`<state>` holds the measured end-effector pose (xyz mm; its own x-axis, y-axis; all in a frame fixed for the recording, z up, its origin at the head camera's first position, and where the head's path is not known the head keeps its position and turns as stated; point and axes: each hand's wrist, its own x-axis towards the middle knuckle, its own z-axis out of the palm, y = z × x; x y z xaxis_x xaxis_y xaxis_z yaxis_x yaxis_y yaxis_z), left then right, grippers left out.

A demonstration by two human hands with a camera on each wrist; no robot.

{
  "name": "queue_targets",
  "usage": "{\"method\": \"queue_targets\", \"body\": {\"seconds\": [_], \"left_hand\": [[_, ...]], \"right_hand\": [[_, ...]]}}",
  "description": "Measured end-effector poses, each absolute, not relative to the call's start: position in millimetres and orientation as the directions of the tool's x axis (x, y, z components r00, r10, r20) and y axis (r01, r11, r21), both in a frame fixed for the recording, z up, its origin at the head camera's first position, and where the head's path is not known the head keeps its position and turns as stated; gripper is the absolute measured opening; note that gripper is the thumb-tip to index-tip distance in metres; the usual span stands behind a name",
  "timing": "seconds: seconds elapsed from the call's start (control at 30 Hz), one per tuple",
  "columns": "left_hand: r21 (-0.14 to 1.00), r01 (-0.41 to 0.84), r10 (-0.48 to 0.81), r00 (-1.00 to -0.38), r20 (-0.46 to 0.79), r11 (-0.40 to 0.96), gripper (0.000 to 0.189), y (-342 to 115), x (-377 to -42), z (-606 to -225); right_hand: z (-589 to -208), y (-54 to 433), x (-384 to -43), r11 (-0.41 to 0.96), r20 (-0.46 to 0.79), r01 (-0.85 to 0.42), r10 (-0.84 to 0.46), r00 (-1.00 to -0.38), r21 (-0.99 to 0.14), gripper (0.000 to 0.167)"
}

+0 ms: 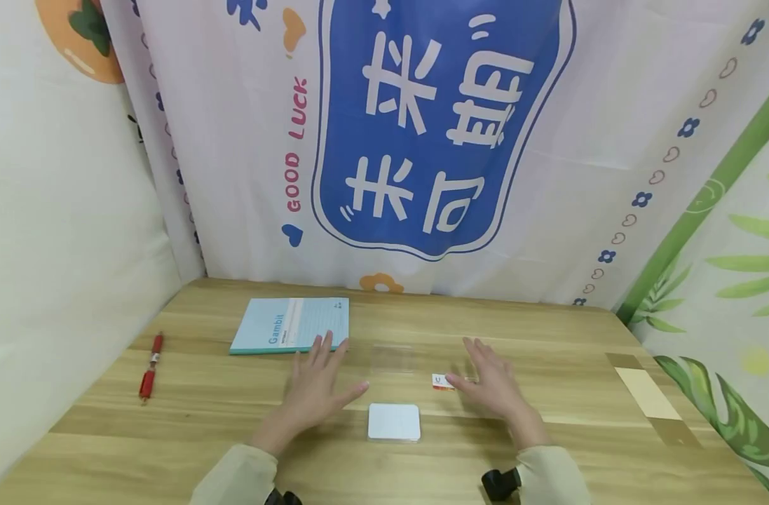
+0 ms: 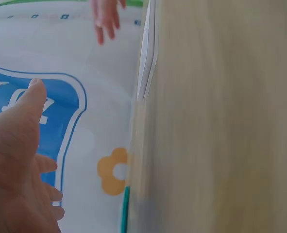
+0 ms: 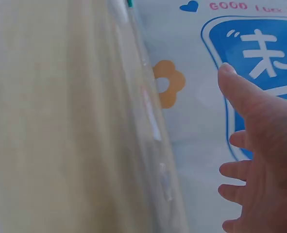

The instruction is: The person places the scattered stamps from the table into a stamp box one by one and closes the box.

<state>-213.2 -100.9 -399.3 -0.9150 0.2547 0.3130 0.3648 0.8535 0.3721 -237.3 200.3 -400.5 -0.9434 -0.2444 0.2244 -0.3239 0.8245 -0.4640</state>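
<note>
Both hands are spread with nothing in them. My left hand [image 1: 313,393] is near the front edge of a light blue notebook [image 1: 315,319] marked Gambit. On the right, my right hand [image 1: 496,389] has its thumb beside a small white and orange packet [image 1: 442,381], partly covered by that hand. A white rectangular stack [image 1: 393,422], seemingly in a clear case, lies between the wrists. Just behind it is a flat transparent piece [image 1: 392,358], hard to make out. The left wrist view shows the left palm [image 2: 17,155] above the table; the right palm [image 3: 272,150] fills its own view's right side.
A red pen [image 1: 151,368] lies at the table's left. Toward the right edge, a pale strip [image 1: 648,393] with brown ends is on the wooden tabletop [image 1: 188,449]. Printed curtains [image 1: 245,238] stand behind and at both sides.
</note>
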Motion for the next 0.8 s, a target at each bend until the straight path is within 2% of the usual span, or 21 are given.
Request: {"method": "queue_targets", "body": {"seconds": [0.2, 0.37, 0.47, 0.6, 0.8], "left_hand": [[0.56, 0.398, 0.275, -0.915, 0.294, 0.727, 0.081, -95.4, -214.0, -414.7], [0.65, 0.438, 0.326, -0.898, 0.294, 0.621, 0.083, -92.7, -212.7, -427.1], [0.717, 0.437, 0.369, -0.891, 0.264, 0.542, 0.081, -90.6, -210.8, -432.0], [0.747, 0.43, 0.405, -0.884, 0.235, 0.506, 0.078, -89.6, -207.7, -435.0], [0.683, 0.459, 0.447, -0.869, 0.212, 0.568, 0.078, -89.5, -205.6, -438.5]], "right_hand": [[-418.5, 201.3, -245.7, 0.753, 0.244, -0.351, -0.256, -0.935, -0.556, 0.069], [-430.7, 200.6, -248.3, 0.637, 0.25, -0.352, -0.248, -0.936, -0.686, 0.063], [-436.8, 198.3, -248.5, 0.608, 0.296, -0.379, -0.237, -0.925, -0.698, 0.055], [-442.2, 196.0, -249.5, 0.601, 0.37, -0.422, -0.217, -0.903, -0.679, 0.044], [-444.3, 195.2, -250.9, 0.66, 0.32, -0.365, -0.195, -0.927, -0.656, 0.039]]}}
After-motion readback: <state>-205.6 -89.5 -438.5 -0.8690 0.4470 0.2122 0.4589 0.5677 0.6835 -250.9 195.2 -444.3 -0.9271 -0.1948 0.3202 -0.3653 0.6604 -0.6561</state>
